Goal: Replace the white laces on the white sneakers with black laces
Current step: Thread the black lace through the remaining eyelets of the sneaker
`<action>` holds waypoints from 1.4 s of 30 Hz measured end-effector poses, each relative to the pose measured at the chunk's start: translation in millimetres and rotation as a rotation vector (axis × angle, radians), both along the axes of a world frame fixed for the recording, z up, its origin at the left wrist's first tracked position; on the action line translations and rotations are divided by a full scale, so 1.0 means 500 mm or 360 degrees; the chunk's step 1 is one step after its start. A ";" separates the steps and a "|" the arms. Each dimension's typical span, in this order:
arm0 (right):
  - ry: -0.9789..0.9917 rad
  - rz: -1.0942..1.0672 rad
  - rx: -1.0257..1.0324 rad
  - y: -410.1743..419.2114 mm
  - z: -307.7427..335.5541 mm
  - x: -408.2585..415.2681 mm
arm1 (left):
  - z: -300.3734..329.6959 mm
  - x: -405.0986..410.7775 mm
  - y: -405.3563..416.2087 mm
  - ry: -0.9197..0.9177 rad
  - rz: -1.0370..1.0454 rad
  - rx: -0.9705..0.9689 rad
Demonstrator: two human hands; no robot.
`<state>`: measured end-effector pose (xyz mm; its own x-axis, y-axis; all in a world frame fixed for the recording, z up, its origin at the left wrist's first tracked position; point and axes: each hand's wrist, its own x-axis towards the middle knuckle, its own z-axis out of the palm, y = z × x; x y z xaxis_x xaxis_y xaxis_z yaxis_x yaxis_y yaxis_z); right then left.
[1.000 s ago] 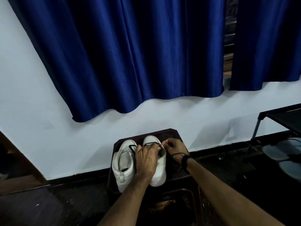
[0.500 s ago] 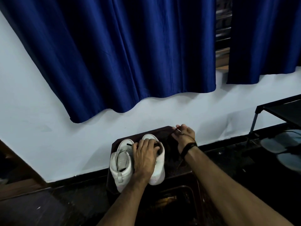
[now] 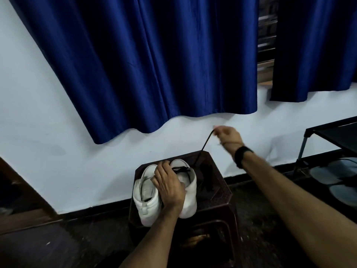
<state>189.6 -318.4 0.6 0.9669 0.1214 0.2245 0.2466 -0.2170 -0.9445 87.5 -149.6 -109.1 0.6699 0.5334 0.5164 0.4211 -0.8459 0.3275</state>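
Two white sneakers stand side by side on a dark brown plastic stool [image 3: 220,182], toes toward the wall. The left sneaker [image 3: 144,206] shows its open collar and tongue. The left hand [image 3: 170,185] lies across the gap between the pair, fingers curled over the inner edges of both shoes; its palm hides much of the right sneaker [image 3: 190,192] and the upper eyelets. A black lace [image 3: 202,149] runs taut from the front of the right sneaker, up and to the right, to the right hand [image 3: 229,135], which is raised well above the stool in front of the white wall. The right hand's fingertips pinch the lace end; motion blur obscures the exact finger positions. A black band [image 3: 242,152] circles the right wrist. A dark heap on the stool just right of the shoes is too dim to identify.
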 end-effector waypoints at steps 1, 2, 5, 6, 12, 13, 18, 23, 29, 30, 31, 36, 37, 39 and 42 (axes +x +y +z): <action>0.0159 -0.0056 0.0417 -0.015 0.013 0.002 | -0.001 0.001 -0.001 0.0015 0.0013 0.0005; 0.0250 -0.0081 0.0623 -0.024 0.021 0.000 | -0.003 0.002 -0.001 0.0021 0.0024 0.0003; 0.0443 0.0024 0.0522 -0.021 0.014 -0.018 | -0.005 0.001 0.002 -0.0028 0.0011 -0.0034; 0.0495 0.0152 0.0583 -0.016 0.010 -0.024 | -0.005 0.000 0.002 -0.0050 -0.0005 -0.0048; 0.0471 0.0485 0.0073 -0.012 0.013 -0.050 | -0.005 -0.001 -0.001 0.0002 0.0031 -0.0075; 0.0229 0.0408 -0.0448 -0.008 0.002 -0.054 | -0.006 0.001 0.000 0.0002 0.0044 -0.0110; -0.0248 0.0508 -0.1696 0.023 -0.052 -0.095 | -0.007 0.004 -0.002 0.0067 0.0046 -0.0244; -0.0017 0.0569 -0.0785 0.002 -0.040 -0.077 | -0.013 0.009 -0.003 0.0093 0.0061 -0.0241; 0.0155 0.0692 -0.0708 0.017 -0.101 -0.091 | 0.011 0.011 -0.010 0.0249 0.0162 -0.0244; 0.0223 0.0761 -0.0751 0.013 -0.100 -0.100 | 0.027 0.009 -0.006 0.0351 0.0149 -0.0242; 0.0269 0.0824 -0.0846 0.011 -0.106 -0.110 | 0.048 0.006 -0.002 0.0477 0.0099 -0.0250; 0.0378 0.0810 -0.0928 0.039 -0.181 -0.143 | 0.137 0.021 0.041 0.1095 -0.0014 -0.0616; 0.0374 0.0784 -0.0873 0.050 -0.202 -0.142 | 0.151 0.017 0.046 0.1177 -0.0043 -0.0696; 0.0312 0.0733 -0.0881 0.067 -0.200 -0.169 | 0.175 0.008 0.056 0.1296 -0.0135 -0.0843; 0.0293 0.0532 -0.0970 0.087 -0.176 -0.198 | 0.238 -0.014 0.079 0.1226 -0.0178 -0.1042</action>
